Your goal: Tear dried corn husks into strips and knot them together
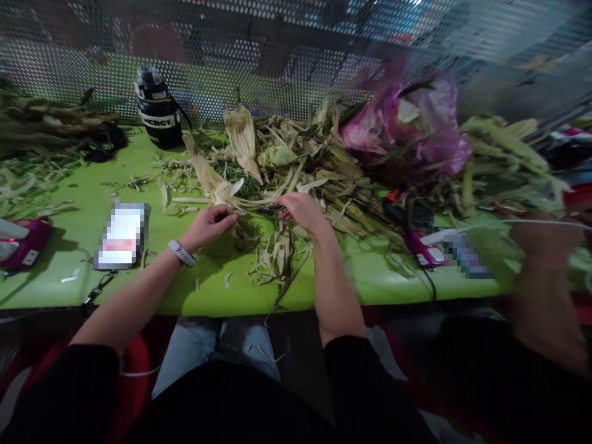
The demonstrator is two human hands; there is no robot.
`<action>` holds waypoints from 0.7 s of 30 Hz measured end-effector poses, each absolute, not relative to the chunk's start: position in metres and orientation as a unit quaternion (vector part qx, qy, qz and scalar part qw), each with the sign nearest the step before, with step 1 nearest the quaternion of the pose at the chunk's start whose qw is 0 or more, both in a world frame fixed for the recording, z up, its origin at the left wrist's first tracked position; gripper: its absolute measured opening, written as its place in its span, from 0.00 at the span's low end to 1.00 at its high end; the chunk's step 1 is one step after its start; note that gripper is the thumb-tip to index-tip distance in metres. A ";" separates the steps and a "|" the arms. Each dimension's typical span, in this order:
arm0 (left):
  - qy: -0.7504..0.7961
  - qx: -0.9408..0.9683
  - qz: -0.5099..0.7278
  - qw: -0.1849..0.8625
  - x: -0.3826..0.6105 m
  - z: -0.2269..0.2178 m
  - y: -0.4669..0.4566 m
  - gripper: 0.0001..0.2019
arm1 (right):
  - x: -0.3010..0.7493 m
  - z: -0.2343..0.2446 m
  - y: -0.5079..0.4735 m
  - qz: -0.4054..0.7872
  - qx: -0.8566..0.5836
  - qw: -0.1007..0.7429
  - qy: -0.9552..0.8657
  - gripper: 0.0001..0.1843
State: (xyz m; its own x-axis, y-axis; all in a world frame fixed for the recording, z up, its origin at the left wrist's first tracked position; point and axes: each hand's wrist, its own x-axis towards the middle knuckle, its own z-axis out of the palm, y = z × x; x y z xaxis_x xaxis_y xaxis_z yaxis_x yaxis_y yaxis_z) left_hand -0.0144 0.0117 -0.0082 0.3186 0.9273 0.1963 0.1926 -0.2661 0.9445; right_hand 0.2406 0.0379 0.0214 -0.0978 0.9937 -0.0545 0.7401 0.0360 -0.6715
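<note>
My left hand (210, 226), with a pale wristband (181, 253), is closed over the table, thumb and fingers drawn together. Anything between those fingertips is too small to make out. Just behind it lies a pale, dry corn husk (206, 172) with its ends pulled apart, and a thin husk strip (189, 200) points left. Closed fingers on my right hand (303, 211) point down beside a long light strip (256, 202). Something dark shows at its fingertips, its kind unclear. Below the right hand sits a small pile of shredded husk (272, 256).
A black bottle (160, 117) and heaps of husks (319, 145) stand along the mesh wall. A pink plastic bag (444, 142) lies at the back right. A phone (123, 236) and a magenta device (28, 243) are on the left. At right, another person's arm (546, 283) rests near a second phone (469, 256).
</note>
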 end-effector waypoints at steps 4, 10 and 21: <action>0.411 0.666 0.440 0.441 -0.014 -0.013 0.015 0.11 | 0.234 0.018 0.037 0.193 -0.655 0.083 -0.726 0.18; 0.432 0.599 0.530 0.416 -0.013 -0.011 0.016 0.11 | 0.246 0.016 0.039 0.149 -0.642 0.007 -0.752 0.15; 0.418 0.600 0.486 0.478 -0.018 -0.006 0.018 0.20 | 0.269 0.019 0.044 0.389 -0.594 0.176 -0.682 0.11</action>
